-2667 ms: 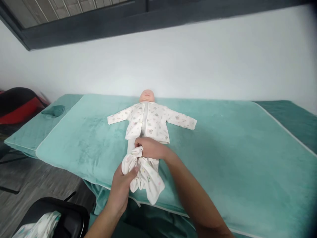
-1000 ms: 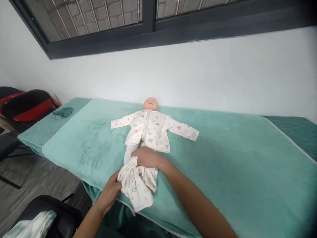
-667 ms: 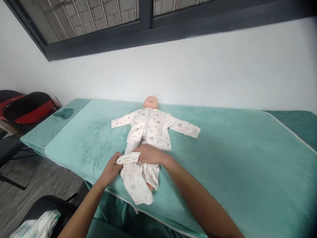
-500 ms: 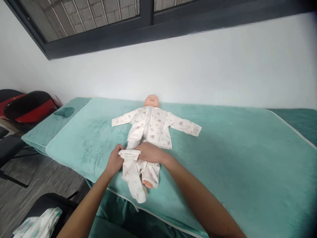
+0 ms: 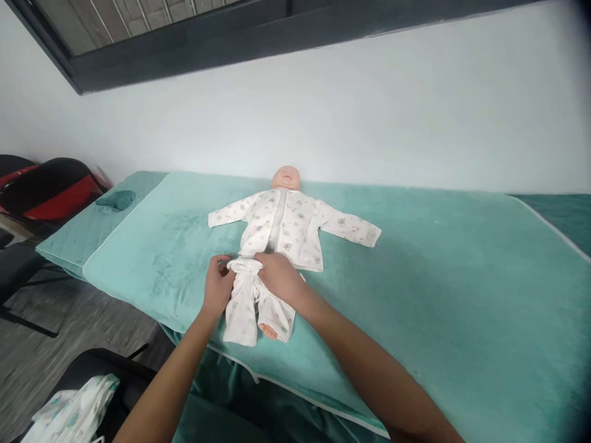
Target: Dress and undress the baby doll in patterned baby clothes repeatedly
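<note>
A baby doll (image 5: 285,178) lies on its back in a white patterned jacket (image 5: 300,229), sleeves spread out. White patterned baby pants (image 5: 241,314) cover its legs, and one foot (image 5: 268,331) shows at the right leg opening. My left hand (image 5: 218,284) is closed on the left side of the rolled waistband. My right hand (image 5: 279,275) grips the waistband's other side, its fingers partly hidden by the cloth. The waistband sits just below the jacket's hem.
The doll rests on a green padded bed (image 5: 438,295) against a white wall. A face hole (image 5: 116,200) is at the bed's left end. Black and red chairs (image 5: 60,191) stand at left. White cloth (image 5: 76,409) lies on a black chair at the lower left.
Both hands have drawn the waistband up toward the jacket hem. The left pant leg, which hung past the foot, has moved up and lies straighter. The view has tilted down slightly.
</note>
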`<action>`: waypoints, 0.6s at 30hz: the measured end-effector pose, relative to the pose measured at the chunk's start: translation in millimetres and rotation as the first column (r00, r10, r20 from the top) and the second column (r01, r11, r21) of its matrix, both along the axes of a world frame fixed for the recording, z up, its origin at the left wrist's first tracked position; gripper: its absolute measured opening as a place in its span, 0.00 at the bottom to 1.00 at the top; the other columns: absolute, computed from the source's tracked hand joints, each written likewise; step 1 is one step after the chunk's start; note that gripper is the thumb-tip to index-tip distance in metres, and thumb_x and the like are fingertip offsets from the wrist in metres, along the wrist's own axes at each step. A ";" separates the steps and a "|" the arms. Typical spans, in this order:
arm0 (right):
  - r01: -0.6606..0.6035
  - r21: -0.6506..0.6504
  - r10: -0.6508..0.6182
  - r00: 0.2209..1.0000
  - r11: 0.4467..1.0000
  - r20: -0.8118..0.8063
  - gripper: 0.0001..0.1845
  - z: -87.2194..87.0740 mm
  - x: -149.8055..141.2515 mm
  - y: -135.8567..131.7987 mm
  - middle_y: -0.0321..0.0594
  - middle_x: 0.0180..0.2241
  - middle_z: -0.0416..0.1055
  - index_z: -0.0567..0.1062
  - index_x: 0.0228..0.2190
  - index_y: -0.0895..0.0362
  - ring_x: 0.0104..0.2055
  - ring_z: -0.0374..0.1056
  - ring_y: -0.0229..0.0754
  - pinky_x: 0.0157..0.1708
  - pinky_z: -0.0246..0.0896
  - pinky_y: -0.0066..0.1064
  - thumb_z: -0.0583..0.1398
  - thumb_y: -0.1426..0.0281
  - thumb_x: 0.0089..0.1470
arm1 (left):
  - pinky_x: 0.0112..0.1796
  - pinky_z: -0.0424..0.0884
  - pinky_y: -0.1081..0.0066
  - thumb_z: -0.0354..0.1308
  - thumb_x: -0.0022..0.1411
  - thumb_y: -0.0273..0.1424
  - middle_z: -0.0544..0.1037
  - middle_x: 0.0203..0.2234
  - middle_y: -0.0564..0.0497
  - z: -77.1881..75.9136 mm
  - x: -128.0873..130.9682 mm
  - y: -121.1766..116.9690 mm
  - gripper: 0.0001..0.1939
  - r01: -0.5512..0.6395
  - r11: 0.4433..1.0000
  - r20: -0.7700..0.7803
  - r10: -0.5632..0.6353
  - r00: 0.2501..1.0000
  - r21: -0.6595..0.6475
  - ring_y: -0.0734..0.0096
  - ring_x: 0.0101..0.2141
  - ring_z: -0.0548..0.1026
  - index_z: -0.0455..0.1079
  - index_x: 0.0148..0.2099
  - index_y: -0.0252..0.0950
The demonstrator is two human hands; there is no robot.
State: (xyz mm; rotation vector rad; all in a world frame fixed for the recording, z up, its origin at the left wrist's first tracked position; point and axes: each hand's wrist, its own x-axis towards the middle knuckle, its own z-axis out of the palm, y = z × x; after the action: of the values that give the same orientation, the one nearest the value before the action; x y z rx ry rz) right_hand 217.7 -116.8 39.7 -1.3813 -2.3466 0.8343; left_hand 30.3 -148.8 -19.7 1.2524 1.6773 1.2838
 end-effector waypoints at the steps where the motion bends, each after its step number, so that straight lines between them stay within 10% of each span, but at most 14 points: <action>1: 0.044 0.024 -0.044 0.999 0.999 -0.006 0.12 -2.2 -0.8 0.2 0.45 0.35 0.77 0.76 0.35 0.59 0.36 0.68 0.42 0.33 0.48 0.30 0.53 0.80 0.56 | 0.35 0.67 0.71 0.62 0.58 0.38 0.78 0.34 0.52 -2.3 -1.7 -12.9 0.20 -0.021 0.999 0.021 0.021 1.000 -0.024 0.69 0.33 0.74 0.65 0.49 0.38; 8: 0.077 0.025 -0.075 0.995 0.997 -0.072 0.11 -4.2 2.3 1.5 0.41 0.30 0.74 0.73 0.32 0.59 0.31 0.64 0.38 0.31 0.46 0.29 0.51 0.81 0.55 | 0.32 0.61 0.70 0.49 0.70 0.45 0.69 0.25 0.55 9.4 -1.2 -60.5 0.18 0.220 0.955 -0.162 -0.253 0.954 -0.198 0.69 0.29 0.66 0.65 0.33 0.38; 18: 0.055 0.015 -0.053 0.995 0.998 -0.089 0.09 -5.8 4.9 4.0 0.43 0.35 0.78 0.76 0.34 0.58 0.36 0.70 0.42 0.33 0.52 0.29 0.55 0.75 0.60 | 0.40 0.66 0.67 0.46 0.71 0.39 0.76 0.34 0.49 -1.1 -0.5 -1.4 0.12 0.226 0.973 -0.317 -0.199 0.927 0.048 0.64 0.36 0.72 0.64 0.38 0.40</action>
State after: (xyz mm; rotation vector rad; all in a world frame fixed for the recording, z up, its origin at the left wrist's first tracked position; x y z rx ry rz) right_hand 222.6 -112.8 33.9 -1.3653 -2.2349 0.8397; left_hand 29.8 -150.2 -20.7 1.7100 1.6534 1.0765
